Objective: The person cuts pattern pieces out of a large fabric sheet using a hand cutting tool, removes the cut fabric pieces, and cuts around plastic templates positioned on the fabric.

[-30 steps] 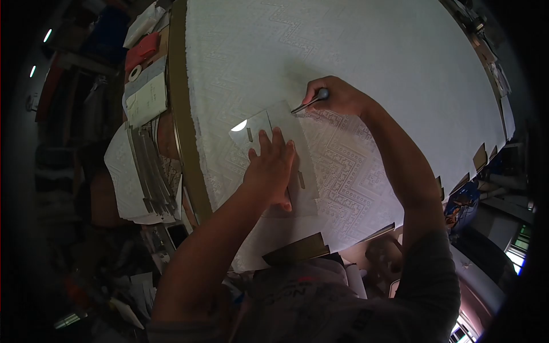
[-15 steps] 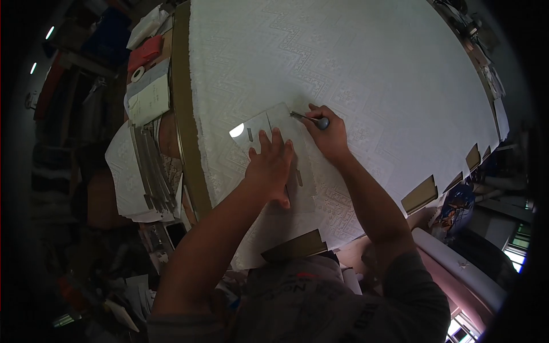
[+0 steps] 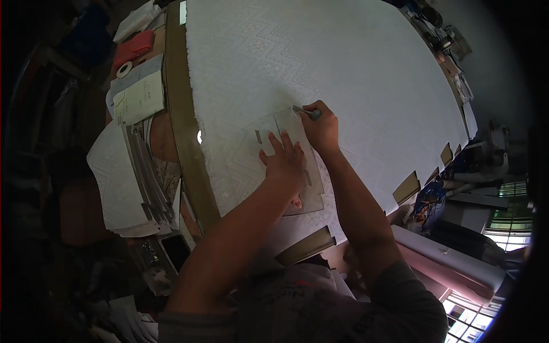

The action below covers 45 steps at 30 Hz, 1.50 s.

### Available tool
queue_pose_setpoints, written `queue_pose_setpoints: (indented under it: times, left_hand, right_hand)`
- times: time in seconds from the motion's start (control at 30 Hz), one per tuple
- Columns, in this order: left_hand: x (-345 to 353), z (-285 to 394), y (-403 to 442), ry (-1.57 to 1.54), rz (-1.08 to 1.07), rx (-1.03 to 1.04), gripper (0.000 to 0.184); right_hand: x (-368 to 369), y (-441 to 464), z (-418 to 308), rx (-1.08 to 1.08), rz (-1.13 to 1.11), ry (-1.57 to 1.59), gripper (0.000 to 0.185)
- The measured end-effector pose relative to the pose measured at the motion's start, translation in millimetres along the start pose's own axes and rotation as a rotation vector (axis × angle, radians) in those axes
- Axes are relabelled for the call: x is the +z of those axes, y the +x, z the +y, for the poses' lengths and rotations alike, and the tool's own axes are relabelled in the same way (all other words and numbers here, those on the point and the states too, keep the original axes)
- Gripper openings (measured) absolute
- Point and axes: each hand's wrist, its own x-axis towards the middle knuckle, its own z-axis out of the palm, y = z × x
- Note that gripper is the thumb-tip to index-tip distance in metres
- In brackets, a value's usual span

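Resting on the clear plate point(image 3: 289, 121), the left hand point(image 3: 284, 166) has its fingers spread; the plate lies on the patterned white sheet point(image 3: 372, 97). The right hand point(image 3: 323, 128) pinches a slim tool point(image 3: 314, 115) between its fingers, tip near the plate's far corner. Should the left hand press unevenly, the plate could skid and the tip stray.

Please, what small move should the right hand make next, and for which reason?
Perhaps the right hand should draw the tool slowly along the clear sheet's right edge, toward the body. The tool's tip is near the sheet's far right corner, and the left hand lies spread on the sheet, seemingly keeping it steady.
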Motion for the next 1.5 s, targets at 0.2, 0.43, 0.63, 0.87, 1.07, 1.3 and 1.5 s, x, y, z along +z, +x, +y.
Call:
queue_pose_setpoints:
  times: [0.2, 0.43, 0.63, 0.87, 1.07, 1.3, 1.5]
  left_hand:
    - [-1.4, 0.0, -2.3, 0.015, -0.009, -0.002, 0.151]
    - [2.9, 3.9, -6.5, 0.014, 0.069, -0.024, 0.144]
    - [-13.5, 24.8, -3.4, 0.074, -0.031, -0.127, 0.141]
    - [8.1, 27.9, 11.0, -0.099, 0.108, -0.249, 0.052]
    - [17.4, 24.5, 13.1, -0.057, 0.106, -0.201, 0.086]
    - [28.1, 28.5, 16.8, -0.201, 0.251, -0.263, 0.047]
    - [32.4, 35.5, 23.4, -0.258, 0.254, -0.335, 0.046]
  right_hand:
    - [6.1, -7.0, 5.9, 0.031, 0.016, 0.075, 0.019]
    - [-22.2, 25.4, 10.7, -0.088, -0.223, 0.089, 0.018]
    - [-38.4, 136.9, 11.6, -0.338, -0.852, 0.043, 0.015]
    - [-11.0, 161.5, -7.6, -0.467, -1.173, 0.108, 0.014]
    - [64.4, 117.1, -55.7, -0.708, -1.261, 0.229, 0.015]
    - [79.3, 101.5, -43.6, -0.639, -1.265, 0.345, 0.015]
    - [82.4, 103.7, -48.7, -0.652, -1.272, 0.311, 0.015]
